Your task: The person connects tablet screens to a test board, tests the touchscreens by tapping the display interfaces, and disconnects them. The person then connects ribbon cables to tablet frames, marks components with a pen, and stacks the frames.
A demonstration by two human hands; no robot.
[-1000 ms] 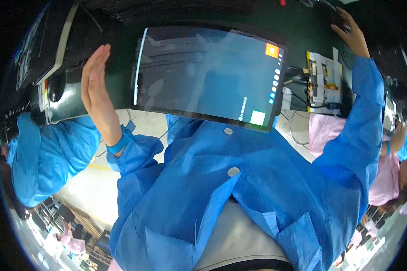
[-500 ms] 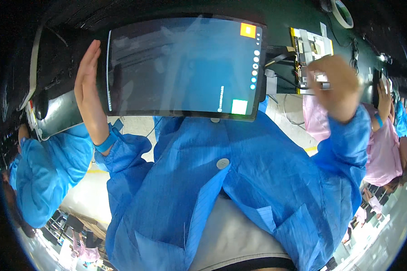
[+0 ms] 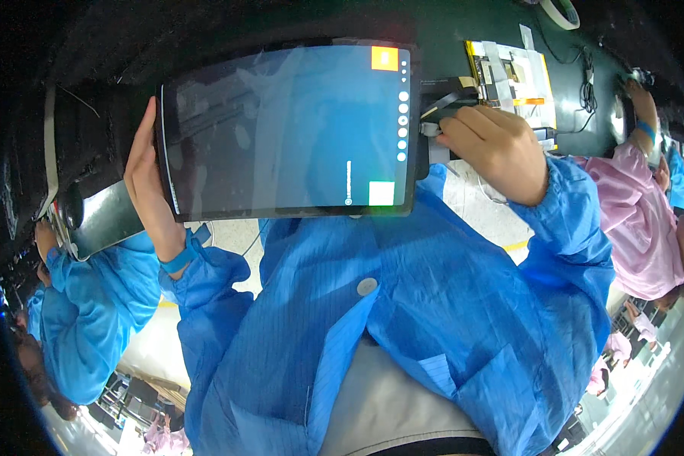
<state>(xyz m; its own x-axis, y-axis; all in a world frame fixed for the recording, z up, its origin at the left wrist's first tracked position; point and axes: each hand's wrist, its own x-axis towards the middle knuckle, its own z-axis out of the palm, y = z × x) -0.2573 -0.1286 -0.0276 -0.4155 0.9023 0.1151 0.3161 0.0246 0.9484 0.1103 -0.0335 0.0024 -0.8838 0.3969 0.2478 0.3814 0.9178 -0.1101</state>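
Observation:
A large tablet-like display panel [image 3: 281, 137] lies before me, its screen lit dark blue, with round icons along its right side. Flat against its left edge rests my left hand [image 3: 148, 171], fingers stretched out; its thumb is hidden. At the panel's right edge my right hand [image 3: 501, 144] is closed, thumb and fingers pinching a small grey cable plug [image 3: 430, 129]. The fingers partly cover the plug, so I cannot tell how far it sits in the panel. Behind that hand lies a taped circuit-board assembly [image 3: 513, 72] with yellow edges, joined to the panel by a dark flat cable [image 3: 448, 85].
A tape roll [image 3: 559, 11] and a coiled black cable [image 3: 587, 83] are on the dark green bench at the far right. People in blue sleeves [image 3: 99, 304] and pink sleeves [image 3: 634, 220] work on either side of me.
My right hand has come left from over the circuit board to the plug and closed on it. My left hand now touches the panel's edge. The panel sits slightly further left and lower in view.

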